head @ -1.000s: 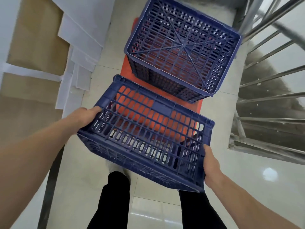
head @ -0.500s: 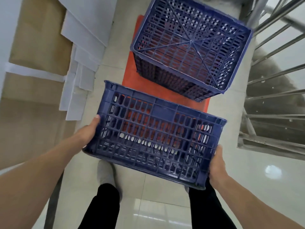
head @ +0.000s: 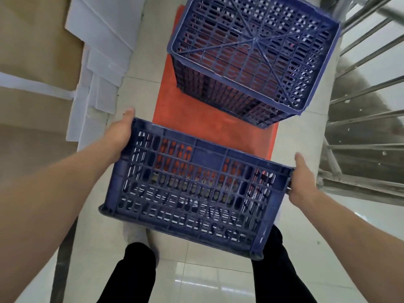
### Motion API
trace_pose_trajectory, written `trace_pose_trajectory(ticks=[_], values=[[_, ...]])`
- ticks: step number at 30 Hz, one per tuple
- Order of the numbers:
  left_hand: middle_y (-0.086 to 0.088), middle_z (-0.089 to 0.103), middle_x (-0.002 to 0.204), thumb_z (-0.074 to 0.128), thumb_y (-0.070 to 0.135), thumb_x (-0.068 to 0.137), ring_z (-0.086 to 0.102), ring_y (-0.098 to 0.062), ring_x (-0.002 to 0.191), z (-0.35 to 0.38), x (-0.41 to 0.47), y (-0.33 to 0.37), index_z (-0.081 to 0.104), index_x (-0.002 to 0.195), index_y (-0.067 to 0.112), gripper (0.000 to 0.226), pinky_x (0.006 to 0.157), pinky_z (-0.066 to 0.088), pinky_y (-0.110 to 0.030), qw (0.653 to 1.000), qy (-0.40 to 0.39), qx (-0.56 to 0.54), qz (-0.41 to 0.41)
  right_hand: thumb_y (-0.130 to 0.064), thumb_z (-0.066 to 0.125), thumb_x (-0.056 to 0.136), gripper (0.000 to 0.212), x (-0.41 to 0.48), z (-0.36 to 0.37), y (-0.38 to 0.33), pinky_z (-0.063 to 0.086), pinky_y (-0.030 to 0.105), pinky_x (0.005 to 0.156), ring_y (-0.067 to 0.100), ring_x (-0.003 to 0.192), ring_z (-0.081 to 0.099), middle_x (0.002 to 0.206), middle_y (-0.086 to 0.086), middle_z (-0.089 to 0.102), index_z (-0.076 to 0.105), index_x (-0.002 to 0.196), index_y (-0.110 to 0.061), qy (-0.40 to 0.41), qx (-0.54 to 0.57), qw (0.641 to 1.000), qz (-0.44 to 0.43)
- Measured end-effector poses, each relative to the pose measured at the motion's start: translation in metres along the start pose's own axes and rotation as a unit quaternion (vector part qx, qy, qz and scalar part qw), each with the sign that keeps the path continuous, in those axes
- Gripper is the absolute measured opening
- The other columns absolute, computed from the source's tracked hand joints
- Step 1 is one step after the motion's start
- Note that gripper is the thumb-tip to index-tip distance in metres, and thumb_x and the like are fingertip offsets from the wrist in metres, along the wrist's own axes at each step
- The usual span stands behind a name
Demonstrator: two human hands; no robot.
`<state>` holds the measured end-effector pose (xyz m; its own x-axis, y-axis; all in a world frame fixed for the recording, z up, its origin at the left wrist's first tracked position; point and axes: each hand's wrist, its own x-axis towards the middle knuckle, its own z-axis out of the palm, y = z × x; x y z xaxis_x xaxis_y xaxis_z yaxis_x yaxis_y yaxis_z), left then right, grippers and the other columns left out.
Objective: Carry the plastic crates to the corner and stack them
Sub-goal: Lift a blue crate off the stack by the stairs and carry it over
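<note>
Blue lattice crate (head: 192,189) (tilted), ends gripped by left hand (head: 119,134) and right hand (head: 302,182).

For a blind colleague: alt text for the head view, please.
A person's left hand and right hand grip the short ends of a dark blue plastic crate above a tiled floor. Ahead, a second blue crate stands on an orange mat, metal railing to the right, white boards to the left.

I see glossy pale floor tiles (head: 214,278) catching light, an orange mat (head: 188,112) ahead, white sheets (head: 105,40) leaning beside brown cardboard (head: 37,40) on my left, and a steel stair railing (head: 367,88) on my right.
</note>
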<state>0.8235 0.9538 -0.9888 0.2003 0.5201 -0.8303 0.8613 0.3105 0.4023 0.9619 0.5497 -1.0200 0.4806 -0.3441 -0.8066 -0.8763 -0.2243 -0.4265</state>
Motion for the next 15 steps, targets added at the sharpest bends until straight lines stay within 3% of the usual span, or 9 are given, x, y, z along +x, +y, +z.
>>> trace_pose_trajectory(ticks=[2,4,7,10,15], values=[[-0.002,0.059,0.131,0.039,0.086,0.077,0.058,-0.024,0.113,-0.001,-0.001,-0.001,0.055,0.137,0.012,0.097,0.102,0.044,-0.039,1.000,0.011,0.025,0.000,-0.057,0.063,0.093,0.049,-0.006,0.001,0.000,0.057,0.044,0.086,0.027,0.086,0.067,0.103,0.006,0.069,0.060,0.115,-0.013,0.023,-0.017,1.000,0.001],[-0.011,0.058,0.134,0.046,0.081,0.079,0.058,-0.032,0.115,-0.006,-0.010,-0.006,0.050,0.140,0.005,0.097,0.104,0.045,-0.041,0.998,0.042,0.047,-0.013,-0.039,0.066,0.097,0.031,-0.017,-0.003,0.004,0.054,0.035,0.070,0.022,0.073,0.061,0.087,0.005,0.065,0.063,0.103,-0.009,0.033,-0.038,0.999,0.013],[-0.016,0.063,0.121,0.054,0.060,0.088,0.061,-0.035,0.106,-0.020,-0.035,-0.016,0.057,0.124,0.004,0.067,0.098,0.049,-0.042,0.995,0.086,0.052,-0.004,-0.029,0.065,0.096,0.023,-0.043,-0.016,0.011,0.041,0.030,0.052,0.021,0.060,0.052,0.075,0.006,0.057,0.064,0.083,-0.010,0.041,-0.056,0.997,0.016],[-0.015,0.065,0.107,0.055,0.044,0.091,0.063,-0.036,0.101,-0.037,-0.061,-0.012,0.060,0.103,0.010,0.037,0.097,0.050,-0.044,0.993,0.115,0.035,0.016,-0.034,0.064,0.093,0.028,-0.074,-0.023,-0.002,0.042,0.035,0.058,0.024,0.062,0.052,0.074,0.005,0.054,0.061,0.074,-0.014,0.057,-0.039,0.998,0.009],[-0.011,0.068,0.101,0.055,0.048,0.073,0.065,-0.036,0.099,-0.057,-0.090,0.011,0.061,0.084,0.021,0.030,0.096,0.052,-0.048,0.991,0.131,-0.013,0.027,-0.037,0.060,0.097,0.033,-0.103,-0.023,-0.044,0.042,0.038,0.067,0.025,0.069,0.052,0.077,0.004,0.053,0.060,0.077,-0.011,0.049,-0.057,0.996,-0.041]])
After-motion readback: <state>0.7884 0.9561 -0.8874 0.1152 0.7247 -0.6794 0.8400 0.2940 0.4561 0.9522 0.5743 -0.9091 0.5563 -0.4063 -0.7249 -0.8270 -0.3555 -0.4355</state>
